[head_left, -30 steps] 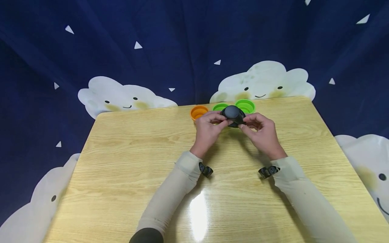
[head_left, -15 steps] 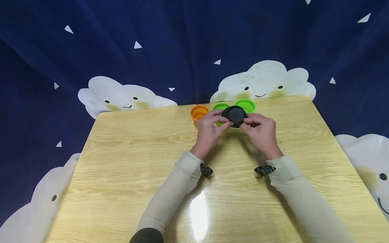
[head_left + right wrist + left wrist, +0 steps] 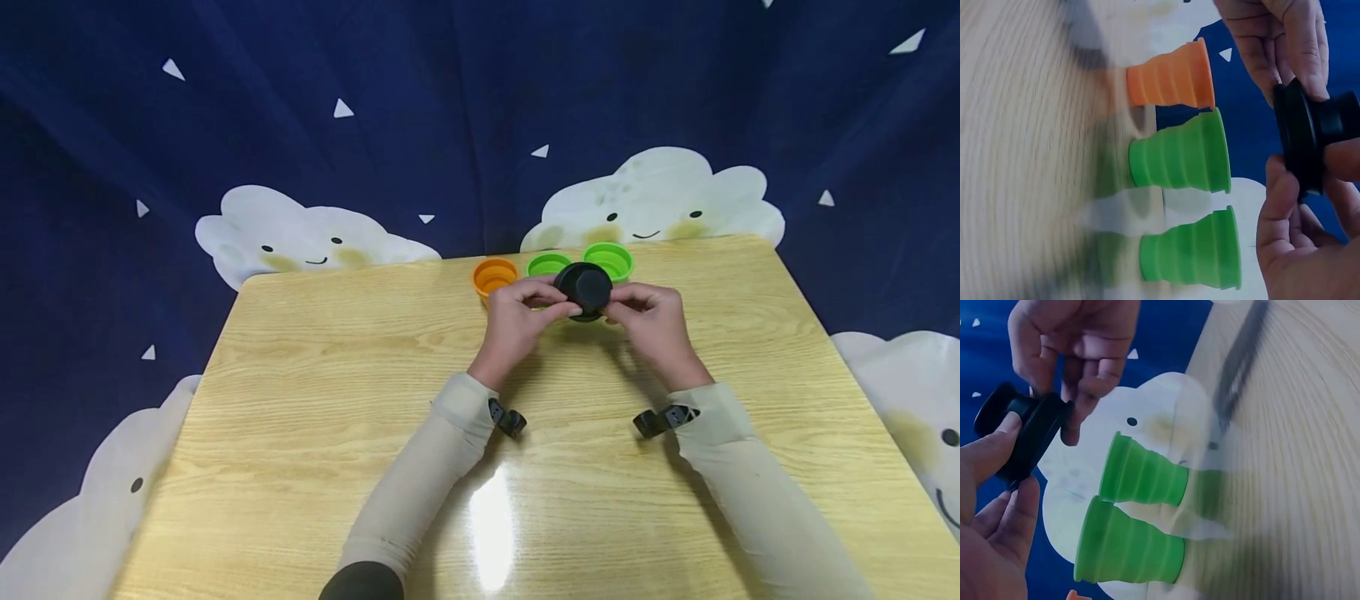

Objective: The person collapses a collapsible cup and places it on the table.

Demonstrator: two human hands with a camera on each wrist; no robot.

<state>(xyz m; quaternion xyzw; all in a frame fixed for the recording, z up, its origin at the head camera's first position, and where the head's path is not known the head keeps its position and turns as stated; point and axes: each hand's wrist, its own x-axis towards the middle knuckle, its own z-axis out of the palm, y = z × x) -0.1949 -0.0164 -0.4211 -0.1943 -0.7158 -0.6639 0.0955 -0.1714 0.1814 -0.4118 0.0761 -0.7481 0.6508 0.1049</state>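
Both hands hold a black collapsible cup (image 3: 588, 287) up over the far part of the table. The cup is partly folded, its wide ring around a narrower round end, which faces the head camera. My left hand (image 3: 517, 317) pinches its left side between thumb and fingers. At the right side, my right hand (image 3: 652, 325) grips the rim with thumb and fingertips. In the left wrist view the black cup (image 3: 1029, 434) is seen side-on, with fingers at both edges. Past it stand two green collapsible cups (image 3: 1179, 153) (image 3: 1191, 250) and an orange collapsible cup (image 3: 1172, 75), all unfolded and upright.
The wooden table (image 3: 337, 375) ends just behind the row of cups. Beyond its far edge hangs a dark blue curtain (image 3: 375, 150) with white clouds. A small camera is strapped to each wrist.
The black cup's narrow end has turned from tilted to facing the head camera, and the cup has shifted slightly right. The right fingers have moved along its edge; the other cups have stayed put.
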